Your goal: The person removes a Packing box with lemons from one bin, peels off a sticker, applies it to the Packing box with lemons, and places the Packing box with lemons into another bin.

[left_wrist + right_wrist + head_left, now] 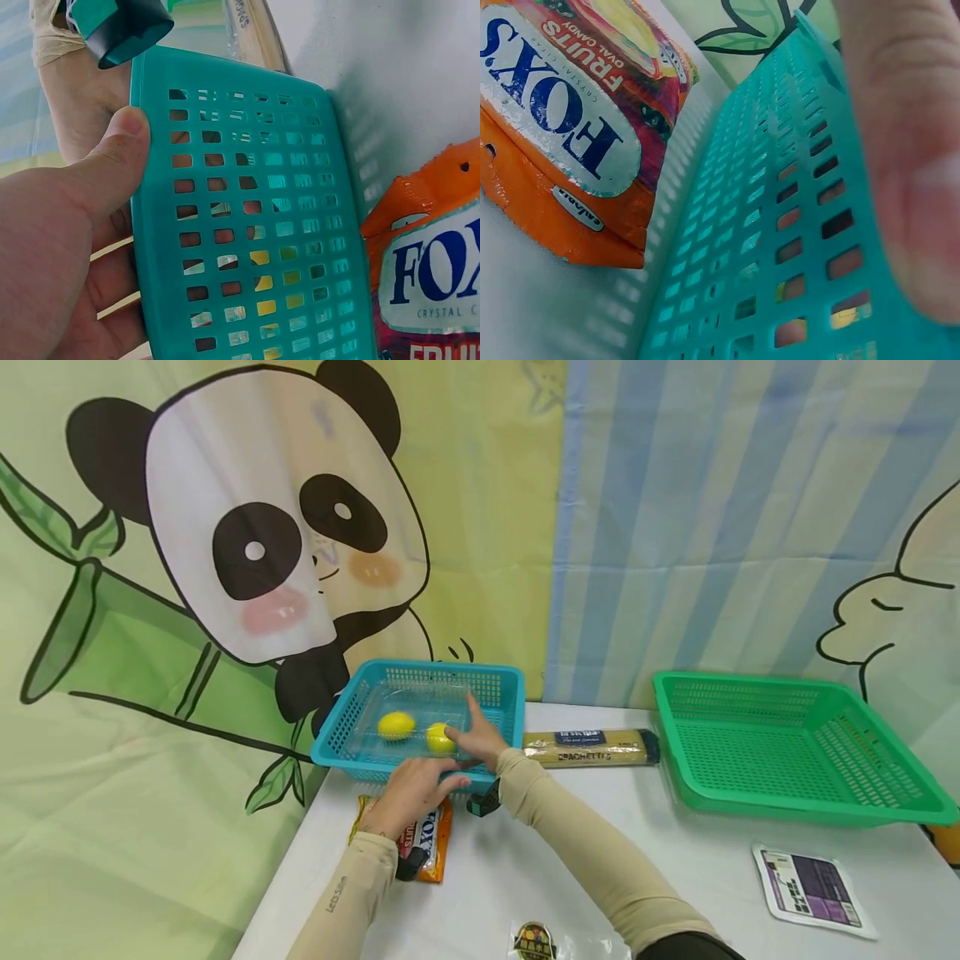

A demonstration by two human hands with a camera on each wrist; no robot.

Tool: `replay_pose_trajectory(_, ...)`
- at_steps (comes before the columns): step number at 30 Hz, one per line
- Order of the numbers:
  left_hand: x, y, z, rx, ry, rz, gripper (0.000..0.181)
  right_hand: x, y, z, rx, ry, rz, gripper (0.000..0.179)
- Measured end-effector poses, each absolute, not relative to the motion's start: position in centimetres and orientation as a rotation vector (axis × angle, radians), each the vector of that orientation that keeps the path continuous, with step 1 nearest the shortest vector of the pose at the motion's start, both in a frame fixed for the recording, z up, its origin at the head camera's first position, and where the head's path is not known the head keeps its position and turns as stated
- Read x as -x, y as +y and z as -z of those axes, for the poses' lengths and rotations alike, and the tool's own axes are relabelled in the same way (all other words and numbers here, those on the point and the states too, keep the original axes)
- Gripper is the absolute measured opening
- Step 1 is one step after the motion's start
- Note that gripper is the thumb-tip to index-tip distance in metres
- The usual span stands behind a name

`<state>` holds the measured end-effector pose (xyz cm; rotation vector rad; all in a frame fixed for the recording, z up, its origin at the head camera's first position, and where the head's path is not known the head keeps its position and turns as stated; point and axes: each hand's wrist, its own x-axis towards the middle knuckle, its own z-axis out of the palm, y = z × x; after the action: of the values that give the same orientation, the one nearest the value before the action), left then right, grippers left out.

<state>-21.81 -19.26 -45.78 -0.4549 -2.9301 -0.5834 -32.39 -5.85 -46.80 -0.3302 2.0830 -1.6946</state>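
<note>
A blue plastic basket [442,665] with perforated walls stands at the back left of the table. Inside it sits a clear plastic container [416,695] with two yellow lemons [395,725] showing through. My left hand [416,789] grips the basket's near rim, its thumb [129,127] on the rim's edge and its fingers reaching over to the inner side. Over the container's right part my right hand [480,737] lies with fingers extended, index along that side and thumb across the right-hand lemon. Part of its palm side is hidden.
An orange and red Fox's candy bag [431,852] lies just before the blue basket. A spaghetti pack [592,749] lies between it and a green basket [757,810]. Front right is a white and purple packet [813,889]; a clear bag [536,941] lies at the front.
</note>
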Motion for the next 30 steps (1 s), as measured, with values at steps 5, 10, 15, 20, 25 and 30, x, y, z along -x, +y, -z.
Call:
replay_pose_trajectory(5,21.7,-19.2,45.9,0.454,-2.947,0.592,0.034,32.6,-6.0,47.1,0.291,2.142,1.695,0.083)
replay_pose_trajectory(10,21.7,-19.2,46.0,0.442,-2.954,0.593,0.033,32.8,-6.1,47.4,0.250,2.146,1.745,0.080)
replay_pose_trajectory(15,21.7,-19.2,46.1,0.438,-2.951,0.586,0.032,33.1,-6.0,47.4,0.240,2.140,1.779,0.077)
replay_pose_trajectory(20,21.7,-19.2,46.0,0.423,-2.958,0.607,0.033,33.2,-5.7,47.1,0.246,2.133,1.766,0.075)
replay_pose_trajectory(25,21.8,-19.2,45.9,0.385,-2.968,0.629,0.035,33.0,-5.4,46.0,0.243,2.101,1.756,0.075)
replay_pose_trajectory(30,21.8,-19.3,45.9,0.392,-2.965,0.618,0.034,32.8,-5.1,45.3,0.223,2.105,1.743,0.074)
